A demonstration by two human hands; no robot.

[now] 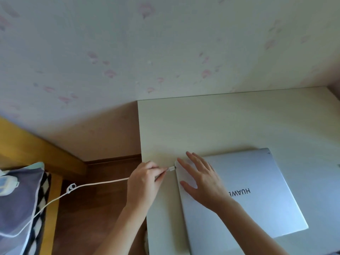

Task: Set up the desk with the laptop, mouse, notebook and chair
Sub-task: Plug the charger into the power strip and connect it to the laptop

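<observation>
Silver laptop (244, 196), one white cable (95, 184).

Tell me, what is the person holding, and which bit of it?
The left hand pinches the white cable just behind its plug. The right hand lies flat on the closed laptop.

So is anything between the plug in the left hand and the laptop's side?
Nothing visible. The left hand pinches the plug right at the laptop's left edge, and the right hand rests flat on the lid, clear of that edge.
</observation>
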